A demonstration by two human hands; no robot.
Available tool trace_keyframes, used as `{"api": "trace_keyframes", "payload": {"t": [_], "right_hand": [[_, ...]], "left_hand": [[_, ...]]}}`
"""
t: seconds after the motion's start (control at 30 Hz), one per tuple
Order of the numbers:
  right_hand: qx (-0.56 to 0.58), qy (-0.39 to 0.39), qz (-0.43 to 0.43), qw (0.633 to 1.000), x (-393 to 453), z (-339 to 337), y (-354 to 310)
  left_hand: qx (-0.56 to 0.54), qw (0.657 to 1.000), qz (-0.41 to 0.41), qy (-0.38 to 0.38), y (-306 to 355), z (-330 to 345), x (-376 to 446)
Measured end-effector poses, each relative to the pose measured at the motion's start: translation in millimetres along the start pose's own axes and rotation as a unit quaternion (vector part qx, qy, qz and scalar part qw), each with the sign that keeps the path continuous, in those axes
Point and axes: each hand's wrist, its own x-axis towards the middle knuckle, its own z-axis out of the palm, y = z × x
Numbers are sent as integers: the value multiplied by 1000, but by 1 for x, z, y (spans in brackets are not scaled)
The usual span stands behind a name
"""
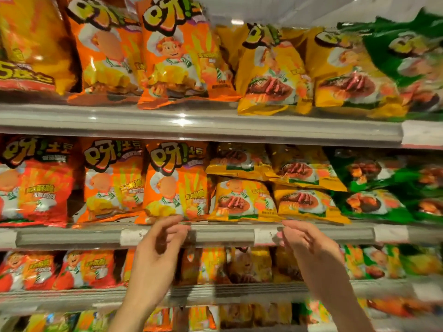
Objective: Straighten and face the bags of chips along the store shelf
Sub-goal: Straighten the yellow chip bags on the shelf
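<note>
Rows of chip bags fill the shelves. On the middle shelf (223, 233) an orange bag (176, 183) stands upright beside two stacks of yellow bags (242, 200) (303, 202) lying flat. My left hand (160, 245) hangs just below the orange bag's bottom edge, fingers loosely curled, holding nothing. My right hand (304, 238) is raised under the right yellow stack, fingers apart and empty, in front of the shelf rail.
Green bags (374, 204) lie stacked at the right of the middle shelf, red bags (36, 185) stand at its left. The upper shelf (191, 123) carries orange, yellow and green bags. Lower shelves hold more bags. White price labels (266, 236) sit on the rail.
</note>
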Motion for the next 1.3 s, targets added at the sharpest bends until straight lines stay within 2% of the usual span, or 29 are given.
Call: {"api": "trace_keyframes", "payload": {"t": [0.13,0.3,0.37,0.47,0.6,0.7,0.8,0.93,1.0,1.1,1.3], "right_hand": [[-68,-10,-50,996,22,-44,13],[-21,-55,-71,996,42,-65,15],[-30,-48,-114,992,47,-63,12],[-85,2,-181,980,53,-56,2],[-193,42,-288,937,68,-35,-21],[-283,53,-338,896,87,-13,-38],[-359,64,-333,870,100,14,-44],[-477,80,-246,840,112,34,-43],[-499,94,-217,834,115,39,-41],[-479,125,-223,840,117,43,-39],[-358,127,-263,887,118,34,-33]], "left_hand": [[10,1000,5,11,18,48,-8],[49,998,17,38,36,82,-5],[78,995,32,50,43,89,1],[131,985,81,75,49,90,21],[208,965,148,67,61,87,58],[271,953,136,31,70,88,80],[308,947,94,-17,70,89,97],[255,963,78,-50,69,85,107],[217,972,76,-59,68,81,108],[173,981,59,-69,66,76,107],[48,998,0,-44,65,67,121]]}}
